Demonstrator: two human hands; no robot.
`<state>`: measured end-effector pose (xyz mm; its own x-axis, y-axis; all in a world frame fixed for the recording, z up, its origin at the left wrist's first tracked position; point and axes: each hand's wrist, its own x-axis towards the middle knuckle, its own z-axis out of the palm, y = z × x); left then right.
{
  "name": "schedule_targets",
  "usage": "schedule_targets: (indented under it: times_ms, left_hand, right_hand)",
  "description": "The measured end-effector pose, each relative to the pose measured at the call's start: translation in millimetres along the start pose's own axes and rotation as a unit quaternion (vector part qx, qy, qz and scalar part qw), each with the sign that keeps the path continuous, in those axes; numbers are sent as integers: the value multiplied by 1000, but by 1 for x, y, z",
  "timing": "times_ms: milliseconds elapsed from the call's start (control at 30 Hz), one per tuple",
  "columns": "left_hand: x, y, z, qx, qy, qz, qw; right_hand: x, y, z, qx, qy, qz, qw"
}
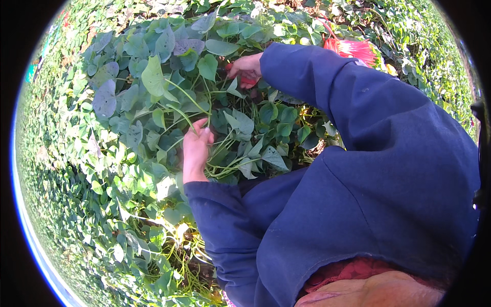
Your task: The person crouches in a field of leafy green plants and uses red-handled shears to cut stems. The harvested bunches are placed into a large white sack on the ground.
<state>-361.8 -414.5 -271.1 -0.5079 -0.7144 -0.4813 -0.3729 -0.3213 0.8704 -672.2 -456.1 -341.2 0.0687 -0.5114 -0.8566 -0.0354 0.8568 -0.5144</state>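
My left hand (197,147) pinches green leafy vine stems (188,98) between thumb and fingers, near the middle of the view. Farther up and to the right, my right hand (247,69) is closed around a red-handled hand tool (249,81), probably scissors or pruners; leaves and fingers hide much of it. Heart-shaped leaves (208,67), like those of sweet potato, surround both hands, some of them purplish and spotted. Several long pale-green stems (226,167) fan out just right of my left hand.
A bunch of thin red strips (355,50) lies beyond my right forearm. Dense leafy vines (96,184) spread all around, with tangled yellow-green stems (184,249) beside my left sleeve. A small green object (30,73) shows at the far left edge.
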Motion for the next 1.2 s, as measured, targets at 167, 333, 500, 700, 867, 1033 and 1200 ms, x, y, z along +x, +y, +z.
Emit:
schedule_targets:
  times_ms: [167,333,500,700,867,1033,1200]
  left_hand:
    - [-42,13,-2,-34,-86,44,995]
    - [-95,34,14,-51,-138,115,983]
    - [-129,40,34,-14,-131,120,984]
    - [-156,53,19,13,119,273,955]
    - [-196,83,5,-82,234,295,923]
    - [-209,106,18,9,217,342,914]
    - [-209,90,30,-220,149,296,918]
  right_hand:
    - [-75,48,23,306,-109,-30,945]
    - [-134,69,72,322,-152,-197,913]
    - [-162,54,112,346,-177,-294,873]
    - [-224,9,101,261,-79,-459,845]
    - [-295,-12,86,74,-29,-607,790]
    - [-316,-25,120,-198,28,-698,688]
    - [-285,-13,203,-235,-111,-694,672]
